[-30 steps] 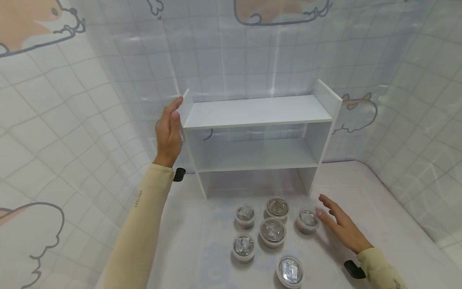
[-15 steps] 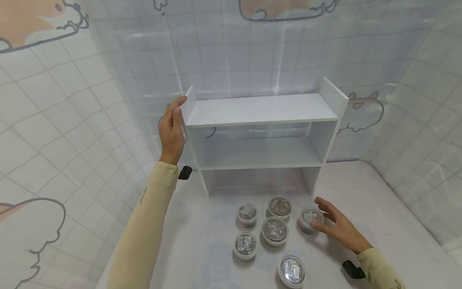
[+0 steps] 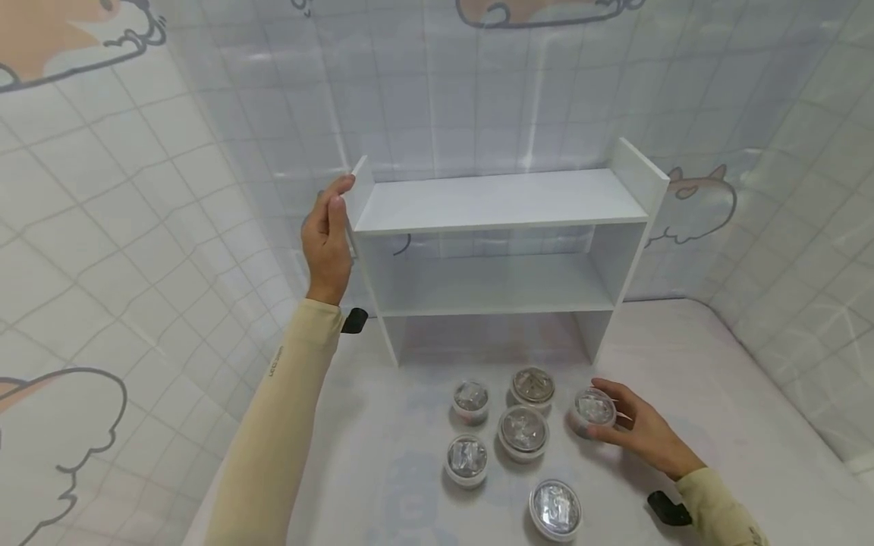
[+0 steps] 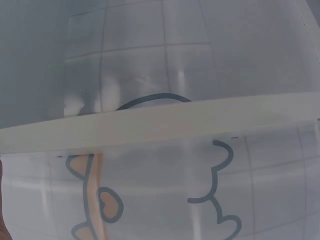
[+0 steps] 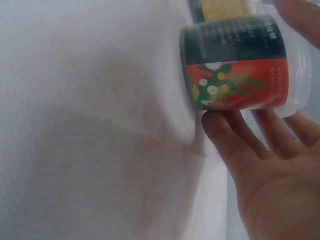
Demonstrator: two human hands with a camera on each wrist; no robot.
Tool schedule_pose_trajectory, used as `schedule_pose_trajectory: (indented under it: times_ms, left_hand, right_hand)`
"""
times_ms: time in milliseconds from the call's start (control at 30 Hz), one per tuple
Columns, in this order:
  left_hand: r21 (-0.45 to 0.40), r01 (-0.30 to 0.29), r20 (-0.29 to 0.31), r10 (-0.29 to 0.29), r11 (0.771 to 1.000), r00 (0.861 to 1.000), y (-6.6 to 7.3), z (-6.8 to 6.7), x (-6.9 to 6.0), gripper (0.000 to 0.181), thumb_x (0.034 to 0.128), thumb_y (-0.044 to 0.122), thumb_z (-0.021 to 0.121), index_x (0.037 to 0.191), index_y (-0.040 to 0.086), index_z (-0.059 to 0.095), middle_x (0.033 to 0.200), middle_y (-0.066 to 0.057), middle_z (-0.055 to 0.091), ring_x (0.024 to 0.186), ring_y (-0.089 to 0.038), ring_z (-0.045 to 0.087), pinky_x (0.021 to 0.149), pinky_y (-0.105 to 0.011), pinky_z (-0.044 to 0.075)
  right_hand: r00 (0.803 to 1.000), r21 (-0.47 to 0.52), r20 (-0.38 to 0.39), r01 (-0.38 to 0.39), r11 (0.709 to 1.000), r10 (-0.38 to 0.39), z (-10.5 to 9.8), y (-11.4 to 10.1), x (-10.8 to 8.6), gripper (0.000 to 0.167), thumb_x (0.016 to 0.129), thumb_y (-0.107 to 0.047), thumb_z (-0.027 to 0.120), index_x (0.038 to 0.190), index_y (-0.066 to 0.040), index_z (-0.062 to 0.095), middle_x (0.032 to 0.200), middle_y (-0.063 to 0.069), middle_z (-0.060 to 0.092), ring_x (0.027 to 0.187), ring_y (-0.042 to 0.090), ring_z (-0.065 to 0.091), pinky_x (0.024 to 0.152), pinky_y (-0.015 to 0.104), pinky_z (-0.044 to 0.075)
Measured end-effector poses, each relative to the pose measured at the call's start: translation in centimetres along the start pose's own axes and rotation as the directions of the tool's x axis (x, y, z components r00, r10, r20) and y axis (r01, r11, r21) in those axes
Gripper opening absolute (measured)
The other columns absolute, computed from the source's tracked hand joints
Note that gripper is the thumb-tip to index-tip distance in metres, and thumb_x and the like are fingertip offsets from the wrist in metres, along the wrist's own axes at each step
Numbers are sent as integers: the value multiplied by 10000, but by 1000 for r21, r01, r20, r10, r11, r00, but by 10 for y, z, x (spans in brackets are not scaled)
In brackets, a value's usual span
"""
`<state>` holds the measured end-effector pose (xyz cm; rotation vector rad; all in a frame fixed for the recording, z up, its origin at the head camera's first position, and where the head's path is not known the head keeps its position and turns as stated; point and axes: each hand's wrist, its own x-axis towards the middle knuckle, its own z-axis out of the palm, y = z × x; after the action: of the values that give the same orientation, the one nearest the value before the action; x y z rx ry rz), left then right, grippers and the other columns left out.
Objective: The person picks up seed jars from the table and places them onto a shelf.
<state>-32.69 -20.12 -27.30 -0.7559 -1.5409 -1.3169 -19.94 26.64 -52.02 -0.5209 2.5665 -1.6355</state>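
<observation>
"Where are the jars?"
"Five on the worktop, before the shelf unit: two left, two central, one nearest me. The rightmost jar is in my right hand."
"Your left hand?"
"At the shelf unit's left side."

In the head view, the left sleeve and right sleeve are cut off by the bottom edge; the left sleeve's lettering is too small to read. The left wrist view shows the left grip only as a sliver at its left edge. The right grip partly covers the jar, whose small print is blurred. Behind it, a yellow-labelled container is cut by the top edge.
</observation>
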Motion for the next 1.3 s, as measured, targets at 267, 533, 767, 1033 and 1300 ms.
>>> schedule_pose_trajectory:
  times_ms: [267,533,767,1033,1300]
  left_hand:
    - [17,-43,-24,43,999,999,0,5,1,277,1040,-78,423,1217,-173,615,1251,-306,636,1260,-322,584,1116,-452,426]
    - [28,-61,-44,62,998,997,1,6,0,257,1035,-99,408,1163,-193,611,1221,-319,638,1246,-369,578,1122,-456,418]
    - [-5,-67,-52,66,998,996,-3,8,0,254,1035,-98,410,1163,-200,604,1219,-328,632,1252,-368,574,1131,-474,405]
    - [-14,-67,-59,66,998,996,-5,12,-2,249,1032,-111,410,1169,-200,598,1221,-325,630,1234,-379,576,1118,-483,415]
    - [13,-54,-51,54,998,997,-6,14,-5,257,1040,-104,408,1195,-186,596,1240,-311,627,1243,-349,573,1105,-442,430]
  right_hand:
    - [1000,25,4,-16,1000,16,0,3,-3,791,842,-133,849,1499,-26,420,1459,220,472,1193,21,550,955,156,471]
    - [1000,22,14,-3,1000,2,0,2,-4,831,811,-145,876,1500,-41,423,1457,218,474,1222,13,527,969,139,459]
    - [1000,20,-3,5,1000,-5,1,1,-5,818,821,-113,863,1488,1,404,1421,285,478,1231,485,539,942,156,479]
    - [999,-14,-41,7,1000,-7,0,2,-2,761,846,-134,847,1485,-59,440,1406,220,520,1147,63,591,943,206,513]
    - [989,-30,-131,64,997,-67,-2,-10,6,728,883,-139,816,1507,-102,443,1377,124,557,1163,1,551,928,159,497]
